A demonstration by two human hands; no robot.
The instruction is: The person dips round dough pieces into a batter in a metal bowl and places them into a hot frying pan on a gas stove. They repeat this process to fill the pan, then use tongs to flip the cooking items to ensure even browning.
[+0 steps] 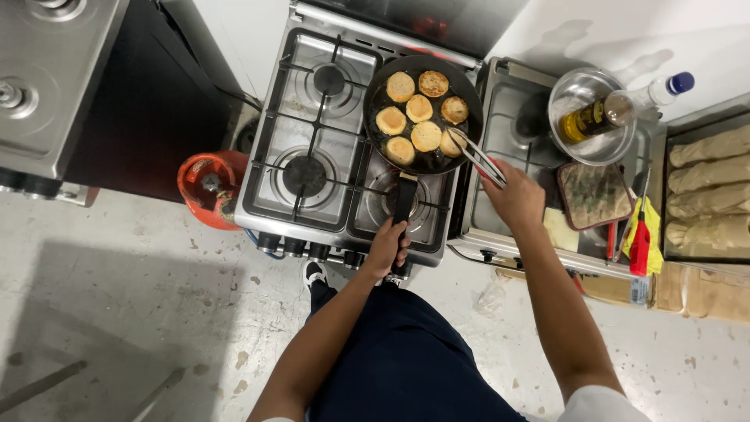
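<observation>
A black frying pan [383, 98] sits on the back right burner of a steel gas stove [312, 133], with several round golden fried pieces [419, 108] in it. My left hand [387, 246] grips the pan's black handle [405, 197] at the stove's front edge. My right hand [516, 195] holds metal tongs [476, 155], whose tips pinch one piece [451, 144] at the pan's right rim.
An orange gas cylinder [207, 187] stands on the floor left of the stove. To the right a second steel unit [512, 109] carries a metal bowl [582, 98], an oil bottle [625, 105], a small tray [595, 195], a red-handled tool [641, 238]. Wrapped bundles [707, 187] lie at far right.
</observation>
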